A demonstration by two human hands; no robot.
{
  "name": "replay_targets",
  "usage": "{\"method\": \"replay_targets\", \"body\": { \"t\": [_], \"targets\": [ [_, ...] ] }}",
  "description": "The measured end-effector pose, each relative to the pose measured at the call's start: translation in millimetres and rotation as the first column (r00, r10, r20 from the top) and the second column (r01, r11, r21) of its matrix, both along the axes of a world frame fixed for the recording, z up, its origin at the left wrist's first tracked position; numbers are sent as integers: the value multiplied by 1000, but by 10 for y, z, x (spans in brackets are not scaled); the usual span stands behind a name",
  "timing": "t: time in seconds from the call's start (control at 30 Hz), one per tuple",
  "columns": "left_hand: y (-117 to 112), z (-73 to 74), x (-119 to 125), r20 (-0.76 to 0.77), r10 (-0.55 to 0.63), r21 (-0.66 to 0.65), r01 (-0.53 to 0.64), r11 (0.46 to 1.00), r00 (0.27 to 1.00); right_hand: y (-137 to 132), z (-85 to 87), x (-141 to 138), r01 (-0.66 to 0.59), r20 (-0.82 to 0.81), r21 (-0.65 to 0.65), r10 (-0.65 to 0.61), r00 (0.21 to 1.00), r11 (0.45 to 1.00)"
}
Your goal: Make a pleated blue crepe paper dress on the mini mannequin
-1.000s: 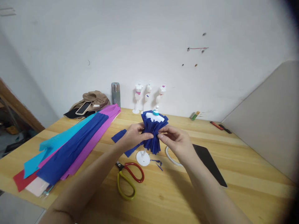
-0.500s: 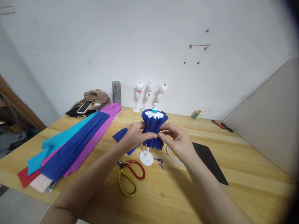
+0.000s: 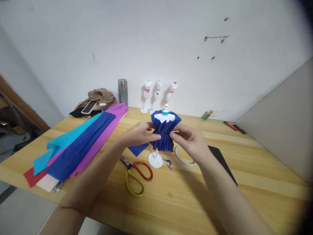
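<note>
A small white mannequin on a round white stand wears a pleated dark blue paper dress. My left hand pinches the dress at its waist from the left. From the right, my right hand pinches the same waist. Both hands have fingers closed on the blue paper.
Red and yellow scissors lie in front of the stand. A tape ring and a black tablet sit to the right. Coloured paper sheets lie left. Three mannequins, a flask, and a phone on clothes stand at the back.
The view has shifted so everything sits a little higher and to the right. My hands stay on the dress waist, pinching it tighter. A blue scrap shows under my left hand.
</note>
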State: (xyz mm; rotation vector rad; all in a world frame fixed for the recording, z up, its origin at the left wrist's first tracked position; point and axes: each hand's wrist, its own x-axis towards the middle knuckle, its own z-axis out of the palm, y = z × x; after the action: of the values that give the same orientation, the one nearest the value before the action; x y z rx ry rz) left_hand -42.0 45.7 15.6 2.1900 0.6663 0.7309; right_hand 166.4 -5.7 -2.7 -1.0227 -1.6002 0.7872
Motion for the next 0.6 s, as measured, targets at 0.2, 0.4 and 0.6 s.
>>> {"method": "replay_targets", "body": {
  "t": [0.2, 0.4, 0.6],
  "targets": [
    [-34, -16, 38, 20, -2, -41, 3, 999, 1000, 25, 3, 76, -16, 6, -40, 16, 1000, 999],
    [-116, -23, 123, 82, 2, -103, 6, 995, 997, 63, -3, 174, -24, 40, -47, 26, 999, 999],
    [-96, -50, 115, 136, 51, -183, -26, 983, 989, 96, -19, 265, 30, 114, -133, -15, 993, 991]
  ]
}}
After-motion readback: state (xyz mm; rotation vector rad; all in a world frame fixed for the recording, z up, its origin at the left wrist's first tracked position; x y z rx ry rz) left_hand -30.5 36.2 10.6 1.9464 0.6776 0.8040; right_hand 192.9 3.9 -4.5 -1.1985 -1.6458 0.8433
